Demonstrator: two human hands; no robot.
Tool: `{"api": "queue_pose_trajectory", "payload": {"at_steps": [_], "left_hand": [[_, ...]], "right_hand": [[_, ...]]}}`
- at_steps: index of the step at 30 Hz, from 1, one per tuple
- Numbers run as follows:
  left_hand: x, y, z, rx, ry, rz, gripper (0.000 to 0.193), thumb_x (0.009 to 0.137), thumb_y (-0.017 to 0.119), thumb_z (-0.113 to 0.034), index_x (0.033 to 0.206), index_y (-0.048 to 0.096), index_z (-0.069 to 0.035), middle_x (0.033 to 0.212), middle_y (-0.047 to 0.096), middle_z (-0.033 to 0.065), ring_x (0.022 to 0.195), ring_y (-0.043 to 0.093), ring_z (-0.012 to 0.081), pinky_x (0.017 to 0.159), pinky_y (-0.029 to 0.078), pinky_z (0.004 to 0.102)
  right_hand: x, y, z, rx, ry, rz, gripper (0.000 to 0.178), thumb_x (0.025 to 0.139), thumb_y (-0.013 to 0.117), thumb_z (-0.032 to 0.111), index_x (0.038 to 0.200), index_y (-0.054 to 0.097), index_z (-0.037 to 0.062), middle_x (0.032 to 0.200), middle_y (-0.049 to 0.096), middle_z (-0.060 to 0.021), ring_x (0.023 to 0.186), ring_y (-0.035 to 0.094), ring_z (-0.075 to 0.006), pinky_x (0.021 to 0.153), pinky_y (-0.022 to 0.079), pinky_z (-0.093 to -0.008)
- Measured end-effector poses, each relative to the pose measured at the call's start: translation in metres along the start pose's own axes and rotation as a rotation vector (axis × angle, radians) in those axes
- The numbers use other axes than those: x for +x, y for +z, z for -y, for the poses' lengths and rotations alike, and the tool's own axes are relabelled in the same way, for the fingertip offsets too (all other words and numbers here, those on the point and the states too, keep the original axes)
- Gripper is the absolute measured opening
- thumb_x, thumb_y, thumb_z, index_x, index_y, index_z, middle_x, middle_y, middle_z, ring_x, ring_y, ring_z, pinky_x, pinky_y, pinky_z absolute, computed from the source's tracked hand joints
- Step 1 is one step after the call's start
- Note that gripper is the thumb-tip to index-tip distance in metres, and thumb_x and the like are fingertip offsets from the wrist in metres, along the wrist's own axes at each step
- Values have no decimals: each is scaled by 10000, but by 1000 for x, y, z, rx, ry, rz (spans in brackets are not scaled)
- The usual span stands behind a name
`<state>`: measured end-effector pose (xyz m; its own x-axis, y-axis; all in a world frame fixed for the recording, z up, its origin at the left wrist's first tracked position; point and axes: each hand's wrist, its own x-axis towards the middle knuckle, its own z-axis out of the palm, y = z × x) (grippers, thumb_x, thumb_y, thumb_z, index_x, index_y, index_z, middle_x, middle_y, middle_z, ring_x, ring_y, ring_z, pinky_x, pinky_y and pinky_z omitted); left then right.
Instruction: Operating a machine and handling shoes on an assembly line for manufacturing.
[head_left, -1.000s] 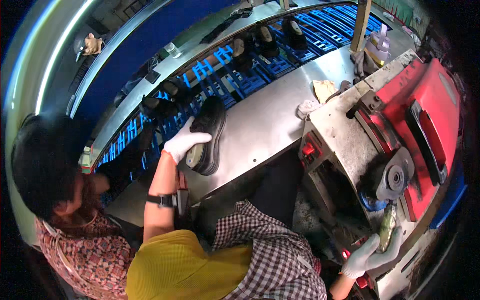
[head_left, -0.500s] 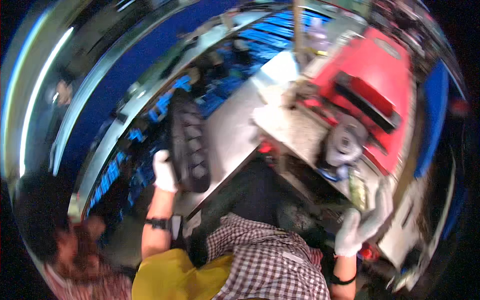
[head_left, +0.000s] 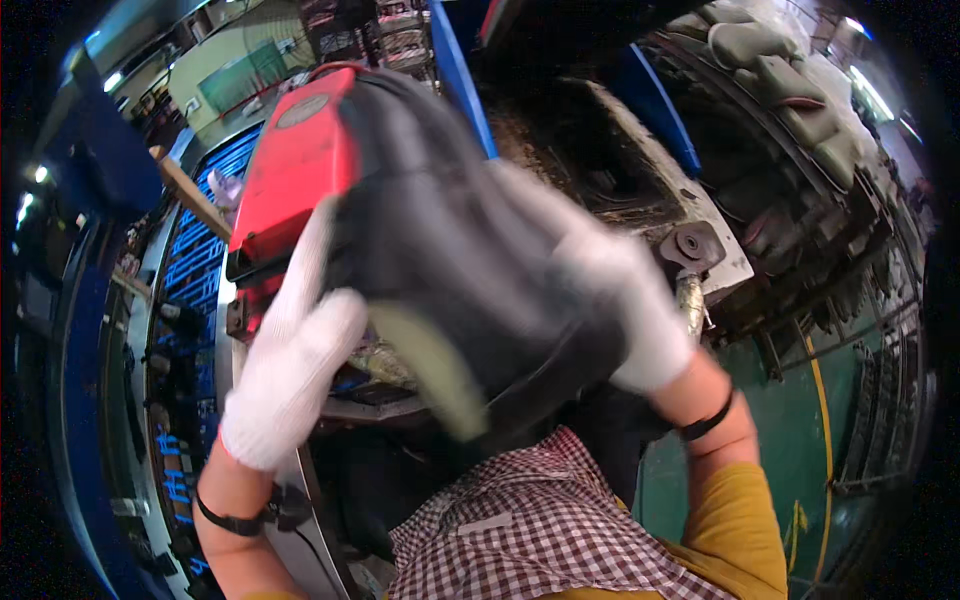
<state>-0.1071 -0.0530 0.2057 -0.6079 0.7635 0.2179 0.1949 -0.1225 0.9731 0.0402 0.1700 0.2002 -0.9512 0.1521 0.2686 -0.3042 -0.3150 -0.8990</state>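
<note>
A large black seat-shaped piece (head_left: 460,250), smeared by motion, hangs in front of me, tilted. A pale yellowish part (head_left: 430,370), perhaps foam, shows along its lower left edge. My left hand (head_left: 295,370), in a white knit glove, grips its left side, with long fingers pointing up along the edge. My gloved right hand (head_left: 625,300) is closed on its right side, the fingertips blurred against the black surface. Behind its upper left stands a red machine housing (head_left: 300,160), partly covered by the piece.
A dirty worktable (head_left: 720,240) lies beyond my right hand, with a grey round-hubbed part (head_left: 692,244) at its corner. Racks at right carry several beige padded pieces (head_left: 785,85). A blue panel (head_left: 665,110) rises behind the table. Blue-slatted shelving (head_left: 185,280) runs along the left.
The view has swung right. The black piece, earlier by my left hand over the bench at left, is now in both hands before me. My right hand, earlier apart from it, has closed on it.
</note>
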Motion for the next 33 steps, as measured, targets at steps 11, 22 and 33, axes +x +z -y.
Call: {"api": "queue_pose_trajectory", "payload": {"at_steps": [11,22,33], "left_hand": [[192,75,-92,548,609,-60,764,1028,529,-460,1527,332,84,1538,433,276,1441,422,328,1192,319,379],[320,147,-143,511,1215,-618,586,1042,441,-467,1294,600,38,1270,650,226,1254,579,321,1065,432,403],[321,162,-125,1074,642,-81,465,948,516,-370,1241,586,-16,1167,673,190,1099,633,287,926,476,430]], "right_hand": [[99,-222,46,-1276,154,-403,693,900,636,293,1517,476,22,1470,547,-240,1332,561,-292,1147,395,-325],[108,-248,33,-1792,452,-158,880,898,584,658,1584,397,139,1605,264,-367,1511,271,-473,1236,244,-447],[-76,-104,52,-1716,-35,-123,584,824,728,161,1375,601,16,1361,601,-218,1357,501,-386,1181,338,-477]]}}
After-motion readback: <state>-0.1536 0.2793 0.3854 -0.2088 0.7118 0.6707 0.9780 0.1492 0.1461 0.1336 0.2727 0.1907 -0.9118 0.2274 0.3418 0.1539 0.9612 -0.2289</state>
